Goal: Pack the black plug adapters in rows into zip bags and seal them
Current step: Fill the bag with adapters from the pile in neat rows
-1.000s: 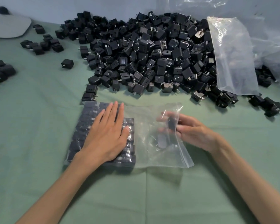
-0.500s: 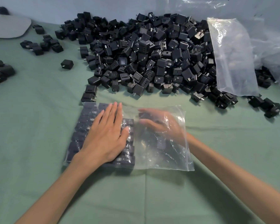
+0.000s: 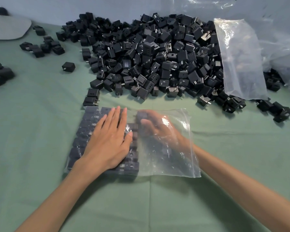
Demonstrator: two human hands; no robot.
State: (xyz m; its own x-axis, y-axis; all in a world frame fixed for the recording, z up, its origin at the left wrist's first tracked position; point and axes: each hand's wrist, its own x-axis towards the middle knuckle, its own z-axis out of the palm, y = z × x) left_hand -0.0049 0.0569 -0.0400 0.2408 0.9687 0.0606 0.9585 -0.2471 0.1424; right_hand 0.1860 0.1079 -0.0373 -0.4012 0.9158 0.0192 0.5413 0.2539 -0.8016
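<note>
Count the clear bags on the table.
2 for sure: the near bag under the left hand, with the right hand inside it; the far bag on the right edge of the pile. Crumpled plastic at far right may hide more.

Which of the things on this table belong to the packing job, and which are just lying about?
In the job: zip bag, rows of adapters inside it, big adapter pile, left hand flat over the rows, right hand inside the bag.

Lying about: grey flat shape far left, loose clear plastic far right, lone adapter left of the pile.
</note>
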